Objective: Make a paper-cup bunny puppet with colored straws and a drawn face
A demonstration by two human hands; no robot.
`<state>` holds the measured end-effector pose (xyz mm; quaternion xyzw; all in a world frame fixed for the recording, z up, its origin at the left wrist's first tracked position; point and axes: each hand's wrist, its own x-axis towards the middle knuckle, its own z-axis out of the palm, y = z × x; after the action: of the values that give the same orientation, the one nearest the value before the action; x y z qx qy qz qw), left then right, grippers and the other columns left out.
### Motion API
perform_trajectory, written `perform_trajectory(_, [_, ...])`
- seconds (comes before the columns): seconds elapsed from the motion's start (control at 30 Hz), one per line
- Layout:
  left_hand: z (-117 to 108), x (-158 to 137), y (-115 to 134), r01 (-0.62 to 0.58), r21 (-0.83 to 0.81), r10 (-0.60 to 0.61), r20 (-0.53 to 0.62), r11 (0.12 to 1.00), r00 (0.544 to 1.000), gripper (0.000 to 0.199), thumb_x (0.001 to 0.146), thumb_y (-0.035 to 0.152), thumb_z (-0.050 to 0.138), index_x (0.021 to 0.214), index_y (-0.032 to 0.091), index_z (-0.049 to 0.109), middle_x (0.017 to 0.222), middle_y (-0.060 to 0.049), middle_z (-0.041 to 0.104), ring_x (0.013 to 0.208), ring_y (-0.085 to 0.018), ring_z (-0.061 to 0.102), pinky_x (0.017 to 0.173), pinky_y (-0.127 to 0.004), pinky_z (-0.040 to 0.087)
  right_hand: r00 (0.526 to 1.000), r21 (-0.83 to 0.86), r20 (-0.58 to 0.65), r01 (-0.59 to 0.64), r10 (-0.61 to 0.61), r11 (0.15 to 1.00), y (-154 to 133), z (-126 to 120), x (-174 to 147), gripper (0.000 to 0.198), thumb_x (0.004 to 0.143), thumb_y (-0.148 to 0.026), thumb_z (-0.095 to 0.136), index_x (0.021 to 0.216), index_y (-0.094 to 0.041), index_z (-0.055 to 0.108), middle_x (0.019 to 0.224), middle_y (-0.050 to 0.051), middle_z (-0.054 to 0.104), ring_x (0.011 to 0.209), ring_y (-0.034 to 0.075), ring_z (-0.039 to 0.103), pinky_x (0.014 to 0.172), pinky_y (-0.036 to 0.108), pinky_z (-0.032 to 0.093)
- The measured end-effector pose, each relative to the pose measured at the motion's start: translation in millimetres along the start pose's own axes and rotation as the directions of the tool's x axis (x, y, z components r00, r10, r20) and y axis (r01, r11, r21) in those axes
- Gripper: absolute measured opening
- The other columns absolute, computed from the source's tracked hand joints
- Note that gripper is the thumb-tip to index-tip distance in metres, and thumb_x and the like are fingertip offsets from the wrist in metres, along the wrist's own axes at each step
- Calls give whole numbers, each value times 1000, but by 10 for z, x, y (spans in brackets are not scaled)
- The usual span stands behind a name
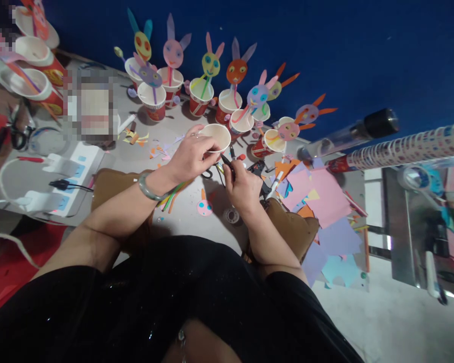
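Observation:
My left hand, with a bangle on its wrist, is closed round the near side of a paper cup, whose open mouth faces up. Close to the cup's near rim, my right hand is wrapped round a dark, slim tool that points at the cup; its kind is hard to make out. Below the hands lies a pink paper rabbit face with blue eyes. Beside it is a round white reel or tape roll. Several coloured paper strips lie under my left wrist.
Behind stand several cups with paper rabbits. Coloured paper sheets pile at the right, near a long stack of cups. At the left are a power strip with cables and black-handled scissors. Brown cushions lie under my forearms.

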<state>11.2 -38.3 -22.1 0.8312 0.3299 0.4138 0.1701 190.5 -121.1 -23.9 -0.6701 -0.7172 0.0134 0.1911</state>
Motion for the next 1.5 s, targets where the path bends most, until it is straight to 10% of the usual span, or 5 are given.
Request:
perform_trajectory(0.23, [76,-62,58,-50,169,60,-49,984,997,15,99,23,51,90,21,64,76,2,66,79,-18,68,115,-60,46,997,336,22,-82,80,938,14,-3,52,47,100,-64,42,84,-22,55,62,-1,53,54,12,41,57,28,24])
perform_trajectory(0.47, [84,-64,74,-109,251,133,-80,962,988,20,99,19,50,83,20,64,71,2,65,75,-16,67,113,-57,50,822,803,569,-560,17,204,1,-30,142,54,81,-77,65,75,-26,46,47,-13,28,42,8,19,44,24,17])
perform_trajectory(0.73, [65,-67,111,-45,142,47,-15,989,999,21,97,21,53,81,20,67,76,-2,71,80,-21,69,115,-61,46,994,286,-30,-88,101,954,-10,49,21,42,100,-59,44,83,-22,55,68,2,58,57,12,42,57,29,23])
perform_trajectory(1.07, [70,-62,116,-57,155,57,4,986,998,20,97,18,52,88,20,69,78,-2,73,83,-21,71,115,-60,45,871,797,492,-452,5,399,72,45,138,49,90,-74,52,79,-27,43,50,-11,30,43,9,22,46,25,22])
perform_trajectory(1.5, [93,-68,85,-85,250,80,29,965,996,28,99,20,47,83,19,70,77,-3,74,80,-20,70,112,-57,48,987,482,146,-132,68,866,64,94,97,43,98,-63,45,82,-24,51,62,-3,51,55,13,40,57,27,26])
